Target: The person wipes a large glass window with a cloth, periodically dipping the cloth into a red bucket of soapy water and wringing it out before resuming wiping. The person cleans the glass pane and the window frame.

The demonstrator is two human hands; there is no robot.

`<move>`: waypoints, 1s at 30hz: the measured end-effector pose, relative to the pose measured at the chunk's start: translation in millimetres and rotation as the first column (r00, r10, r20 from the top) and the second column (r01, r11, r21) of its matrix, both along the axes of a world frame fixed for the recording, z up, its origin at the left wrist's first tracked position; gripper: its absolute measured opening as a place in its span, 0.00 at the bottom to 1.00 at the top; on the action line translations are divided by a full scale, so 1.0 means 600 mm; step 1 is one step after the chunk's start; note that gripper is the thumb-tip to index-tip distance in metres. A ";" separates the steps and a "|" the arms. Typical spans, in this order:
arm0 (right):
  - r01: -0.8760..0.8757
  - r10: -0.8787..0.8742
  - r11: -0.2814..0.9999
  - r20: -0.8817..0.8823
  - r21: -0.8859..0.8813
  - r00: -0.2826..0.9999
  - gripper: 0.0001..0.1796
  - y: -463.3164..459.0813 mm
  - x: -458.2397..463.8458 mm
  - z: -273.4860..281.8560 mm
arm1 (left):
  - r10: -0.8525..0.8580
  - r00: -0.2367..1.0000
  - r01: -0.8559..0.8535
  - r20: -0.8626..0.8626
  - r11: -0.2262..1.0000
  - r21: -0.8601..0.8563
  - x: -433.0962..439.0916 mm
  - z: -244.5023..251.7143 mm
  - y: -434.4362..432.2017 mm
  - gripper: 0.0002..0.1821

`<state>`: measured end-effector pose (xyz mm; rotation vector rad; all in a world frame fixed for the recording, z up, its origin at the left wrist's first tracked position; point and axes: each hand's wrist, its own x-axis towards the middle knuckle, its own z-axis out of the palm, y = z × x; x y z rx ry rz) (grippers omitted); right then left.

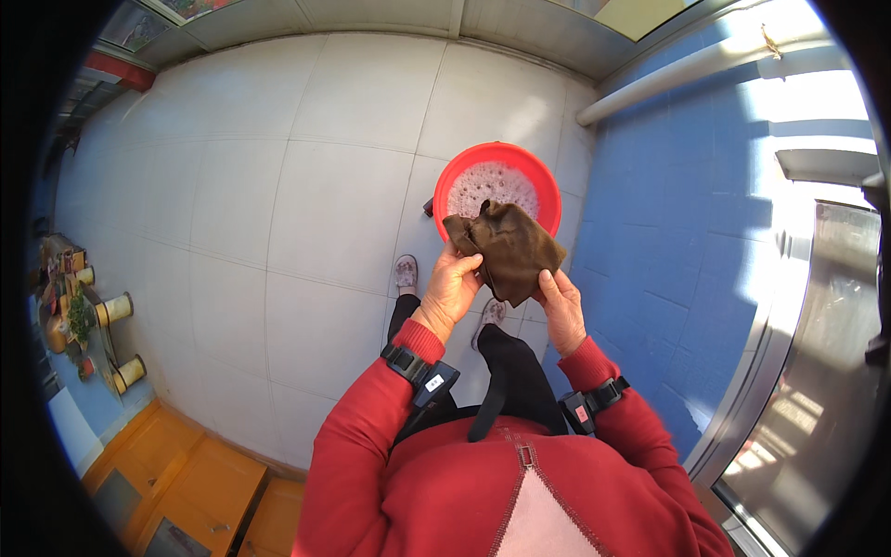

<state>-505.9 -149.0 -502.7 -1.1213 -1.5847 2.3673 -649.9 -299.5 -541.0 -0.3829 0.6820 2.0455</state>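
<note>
A brown cloth is stretched between my two hands, its folds hanging loosely. My left hand pinches its left side between thumb and fingers. On the opposite side, my right hand grips the lower right edge. Behind the cloth on the floor stands a round red plastic basin. Foamy soap suds cover the water in it, and the cloth hides the basin's near part.
Pale floor tiles surround my feet. A blue wall with a white pipe runs along the right, beside a metal-framed window. Orange wooden cabinets stand at lower left, below a shelf unit holding a plant.
</note>
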 end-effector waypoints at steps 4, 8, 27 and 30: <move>0.069 -0.075 0.997 0.176 0.039 0.981 0.23 0.001 0.000 -0.059 | -0.242 0.970 0.244 0.038 0.939 -0.241 -0.039 -0.048 0.025 0.25; 0.261 -0.250 0.965 0.275 -0.005 0.929 0.14 0.025 -0.001 -0.158 | -0.343 0.937 0.321 0.065 0.771 -0.550 -0.077 -0.147 0.051 0.22; -0.802 0.374 0.087 0.726 0.591 0.577 0.41 0.128 -0.090 -0.464 | -0.867 -0.485 -0.402 0.117 0.102 -0.910 -0.079 -0.422 0.196 0.36; -0.828 0.395 0.052 0.751 0.558 0.530 0.40 0.126 -0.102 -0.503 | -0.850 -0.507 -0.405 0.141 0.090 -0.910 -0.078 -0.480 0.194 0.37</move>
